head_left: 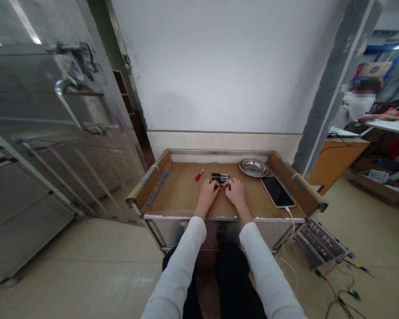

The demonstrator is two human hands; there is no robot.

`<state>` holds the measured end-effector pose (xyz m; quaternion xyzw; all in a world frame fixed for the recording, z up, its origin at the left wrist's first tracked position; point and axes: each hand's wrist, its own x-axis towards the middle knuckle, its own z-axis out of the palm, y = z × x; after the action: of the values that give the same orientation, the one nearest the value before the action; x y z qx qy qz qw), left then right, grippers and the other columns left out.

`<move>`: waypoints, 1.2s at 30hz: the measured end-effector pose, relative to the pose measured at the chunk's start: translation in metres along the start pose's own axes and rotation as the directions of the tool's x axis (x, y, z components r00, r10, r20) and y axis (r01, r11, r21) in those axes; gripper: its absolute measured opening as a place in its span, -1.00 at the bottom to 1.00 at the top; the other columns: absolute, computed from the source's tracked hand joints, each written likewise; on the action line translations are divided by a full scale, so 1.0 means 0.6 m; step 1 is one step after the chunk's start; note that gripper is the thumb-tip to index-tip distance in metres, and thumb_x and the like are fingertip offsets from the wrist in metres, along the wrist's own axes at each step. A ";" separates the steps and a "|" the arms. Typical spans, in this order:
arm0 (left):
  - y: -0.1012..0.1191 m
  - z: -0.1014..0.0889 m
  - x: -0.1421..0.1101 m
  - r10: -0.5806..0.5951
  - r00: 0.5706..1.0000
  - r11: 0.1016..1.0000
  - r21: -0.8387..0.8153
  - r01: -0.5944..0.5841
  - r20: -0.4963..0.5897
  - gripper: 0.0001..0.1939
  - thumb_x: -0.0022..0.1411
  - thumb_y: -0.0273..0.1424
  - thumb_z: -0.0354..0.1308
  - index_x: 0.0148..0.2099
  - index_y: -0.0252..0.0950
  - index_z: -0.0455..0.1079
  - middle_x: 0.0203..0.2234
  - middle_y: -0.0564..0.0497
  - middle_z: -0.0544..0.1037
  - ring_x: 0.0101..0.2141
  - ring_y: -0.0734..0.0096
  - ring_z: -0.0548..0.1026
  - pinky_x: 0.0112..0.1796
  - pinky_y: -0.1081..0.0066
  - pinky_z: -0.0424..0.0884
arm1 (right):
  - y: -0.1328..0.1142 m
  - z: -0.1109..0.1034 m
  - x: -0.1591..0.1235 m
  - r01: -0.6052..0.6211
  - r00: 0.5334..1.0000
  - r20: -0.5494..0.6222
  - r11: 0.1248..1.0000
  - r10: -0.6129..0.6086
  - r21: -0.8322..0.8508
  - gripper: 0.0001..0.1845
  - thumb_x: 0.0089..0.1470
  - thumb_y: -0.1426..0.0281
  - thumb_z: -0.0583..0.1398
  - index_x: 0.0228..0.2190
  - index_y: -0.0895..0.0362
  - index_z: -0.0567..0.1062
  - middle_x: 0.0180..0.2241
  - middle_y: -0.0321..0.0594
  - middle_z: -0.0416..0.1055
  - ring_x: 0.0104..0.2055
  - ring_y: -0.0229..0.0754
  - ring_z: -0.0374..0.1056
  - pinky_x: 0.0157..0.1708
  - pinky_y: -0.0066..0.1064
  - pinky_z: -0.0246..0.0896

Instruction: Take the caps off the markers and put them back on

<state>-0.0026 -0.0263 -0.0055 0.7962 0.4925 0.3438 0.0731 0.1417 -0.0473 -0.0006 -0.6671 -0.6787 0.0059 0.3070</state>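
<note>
White sleeves come up from the bottom, and 2 bare hands reach onto a table covered with brown cardboard. Left grip and right grip are side by side, with their fingers bent in and the tips close together. I cannot tell if either grip is pinching something, because the fingertips are too small to see well. A bunch of dark pens lies sideways on the cardboard, right at the fingertips and just past them, in the middle between the 2 hands. 1 red pen lies at a slant to the left of the bunch, apart from the left grip. A shiny round bowl is to the right of the pens. Near it, to the right of the right grip, lies a phone with a white cord in its near end.
</note>
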 end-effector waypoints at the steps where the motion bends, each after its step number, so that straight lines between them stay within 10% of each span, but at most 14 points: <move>1: 0.001 -0.001 0.000 -0.001 1.000 1.000 0.007 0.001 0.000 -0.95 0.18 -0.44 0.17 -0.26 -0.24 0.40 -0.33 0.00 0.32 -0.22 0.32 0.34 -0.12 0.31 0.30 | 0.001 0.000 -0.001 0.005 1.000 -0.015 1.000 -0.005 0.017 -0.75 0.02 0.56 0.05 -0.35 0.09 0.49 -0.26 -0.16 0.38 -0.16 -0.12 0.21 -0.14 -0.36 0.01; 25: -0.004 0.004 -0.002 -0.072 0.995 0.997 -0.034 0.070 -0.075 -0.86 0.15 -0.51 0.17 -0.25 -0.29 0.26 -0.26 -0.01 0.31 -0.16 0.33 0.35 -0.08 0.26 0.31 | -0.005 0.006 -0.006 0.054 0.999 -0.012 0.996 -0.053 0.077 -0.82 0.04 0.49 0.08 -0.32 0.07 0.45 -0.45 -0.28 0.42 -0.23 -0.14 0.22 -0.17 -0.33 -0.06; 36: -0.002 0.006 0.004 -0.079 0.995 0.996 -0.048 0.076 -0.066 -0.88 0.17 -0.52 0.14 -0.25 -0.28 0.25 -0.27 0.00 0.31 -0.20 0.36 0.37 -0.10 0.27 0.33 | 0.000 0.009 -0.008 0.006 0.998 -0.068 0.999 -0.009 -0.039 -0.79 -0.08 0.56 0.11 -0.41 0.08 0.48 -0.23 -0.12 0.31 -0.14 -0.06 0.15 -0.14 -0.29 0.01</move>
<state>-0.0004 -0.0230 -0.0076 0.7624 0.5173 0.3787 0.0875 0.1389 -0.0494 -0.0068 -0.6704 -0.6703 -0.0311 0.3167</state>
